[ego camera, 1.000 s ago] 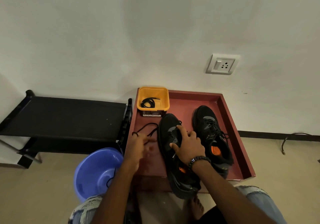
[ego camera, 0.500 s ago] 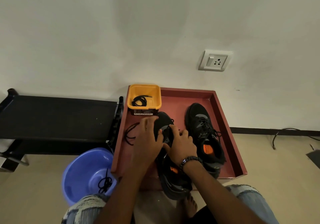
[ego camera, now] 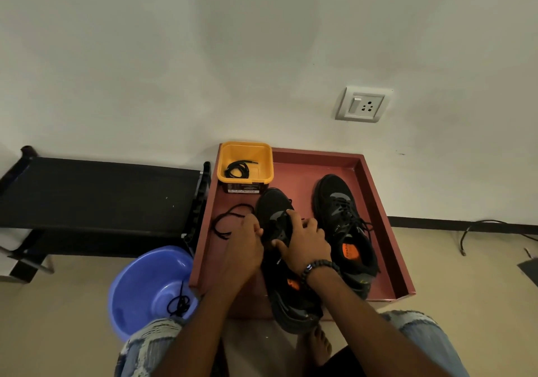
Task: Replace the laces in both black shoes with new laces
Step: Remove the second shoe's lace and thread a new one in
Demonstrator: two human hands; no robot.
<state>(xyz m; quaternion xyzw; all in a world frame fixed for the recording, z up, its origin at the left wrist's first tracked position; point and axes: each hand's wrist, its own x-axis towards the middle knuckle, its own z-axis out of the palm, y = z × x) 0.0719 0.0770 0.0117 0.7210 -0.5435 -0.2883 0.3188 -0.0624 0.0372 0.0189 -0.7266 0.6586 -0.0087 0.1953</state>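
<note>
Two black shoes lie in a red tray [ego camera: 381, 202]. The left shoe [ego camera: 273, 210] has its heel hanging over the tray's front edge; the right shoe [ego camera: 343, 222] is laced, with an orange insole patch. My right hand [ego camera: 305, 240] grips the left shoe's tongue area, fingers curled over it. My left hand [ego camera: 246, 240] is at the shoe's left side, its fingers curled around a black lace [ego camera: 230, 219] that loops out onto the tray floor. Another coiled black lace [ego camera: 237, 169] lies in a yellow box [ego camera: 262, 155] at the tray's back left.
A blue plastic basin [ego camera: 145, 283] on the floor at the left holds a black lace [ego camera: 178, 304]. A black folding cot [ego camera: 96, 199] stands left of the tray against the wall. A wall socket [ego camera: 362, 104] is above; a cable [ego camera: 471, 228] lies at the right. My knees and a bare foot are below.
My left hand came from the loose lace on the tray floor over to the left shoe's side. My right hand stayed on the shoe. The camera view shifted slightly.
</note>
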